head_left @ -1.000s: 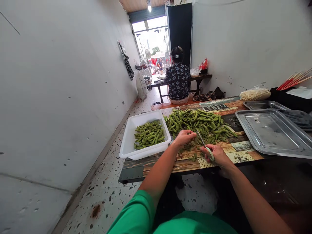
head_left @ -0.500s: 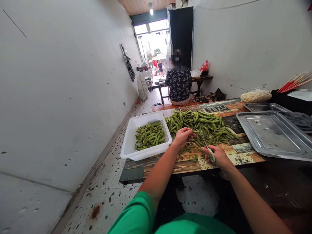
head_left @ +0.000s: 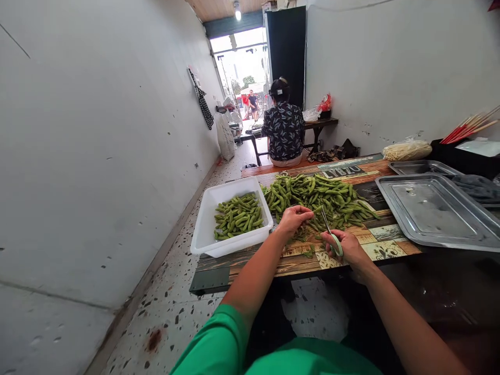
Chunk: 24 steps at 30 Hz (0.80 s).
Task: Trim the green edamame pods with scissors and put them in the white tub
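My left hand [head_left: 295, 219] pinches a green soybean pod [head_left: 318, 210] by one end, over the near side of a heap of pods [head_left: 316, 190]. In my right hand [head_left: 346, 247] is a pair of scissors [head_left: 336, 247] with pale green handles, its blades pointing up beside the free end of that pod. Whether the blades touch the pod I cannot tell. Small green trimmings [head_left: 309, 253] lie on the table below my hands. Left of the heap stands a white plastic tub [head_left: 203, 221] with a pile of pods [head_left: 239, 216] in it.
Metal trays [head_left: 433, 229] rest on the right of the patterned wooden table [head_left: 214, 271]. Behind them are a bag of skewers [head_left: 407, 150] and a black box [head_left: 449, 153] with red-ended sticks. A person [head_left: 284, 130] sits beyond the table, back turned. A wall [head_left: 97, 130] runs along the left.
The view has shifted slightly. My left hand still pinches a pod, and its free end now tilts up a little by the scissor blades. The tub and heap stay put.
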Motion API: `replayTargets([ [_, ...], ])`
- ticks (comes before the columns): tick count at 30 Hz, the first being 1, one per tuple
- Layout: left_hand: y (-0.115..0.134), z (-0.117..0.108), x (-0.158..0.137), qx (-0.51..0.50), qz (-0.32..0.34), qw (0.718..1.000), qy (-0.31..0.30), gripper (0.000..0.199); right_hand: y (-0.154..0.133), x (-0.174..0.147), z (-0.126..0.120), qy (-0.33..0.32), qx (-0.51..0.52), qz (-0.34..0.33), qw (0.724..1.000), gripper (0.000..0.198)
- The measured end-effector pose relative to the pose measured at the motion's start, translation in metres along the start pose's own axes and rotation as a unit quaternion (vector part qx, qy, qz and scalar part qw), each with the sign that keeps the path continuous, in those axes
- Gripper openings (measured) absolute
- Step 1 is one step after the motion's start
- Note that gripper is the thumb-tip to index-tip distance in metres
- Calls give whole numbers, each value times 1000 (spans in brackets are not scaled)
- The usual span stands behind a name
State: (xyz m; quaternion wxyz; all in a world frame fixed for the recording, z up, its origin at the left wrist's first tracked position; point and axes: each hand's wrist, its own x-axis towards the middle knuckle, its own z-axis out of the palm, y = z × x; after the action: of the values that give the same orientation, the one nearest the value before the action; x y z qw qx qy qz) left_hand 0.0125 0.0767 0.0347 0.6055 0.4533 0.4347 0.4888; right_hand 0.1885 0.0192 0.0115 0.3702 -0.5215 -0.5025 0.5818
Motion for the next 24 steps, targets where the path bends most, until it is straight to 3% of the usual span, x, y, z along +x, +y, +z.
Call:
replayTargets([
  [6, 2, 0, 2, -86, -46, 995, 12, 26, -7, -3, 1, -25, -10, 1, 1000, 42],
  [17, 1, 9, -5, -46, -56, 997, -41, 24, -9, -5, 1, -30, -31, -18, 999, 44],
  [24, -1, 6, -5, -45, -68, 996, -38, 20, -4, -4, 1, -26, -31, -41, 998, 42],
])
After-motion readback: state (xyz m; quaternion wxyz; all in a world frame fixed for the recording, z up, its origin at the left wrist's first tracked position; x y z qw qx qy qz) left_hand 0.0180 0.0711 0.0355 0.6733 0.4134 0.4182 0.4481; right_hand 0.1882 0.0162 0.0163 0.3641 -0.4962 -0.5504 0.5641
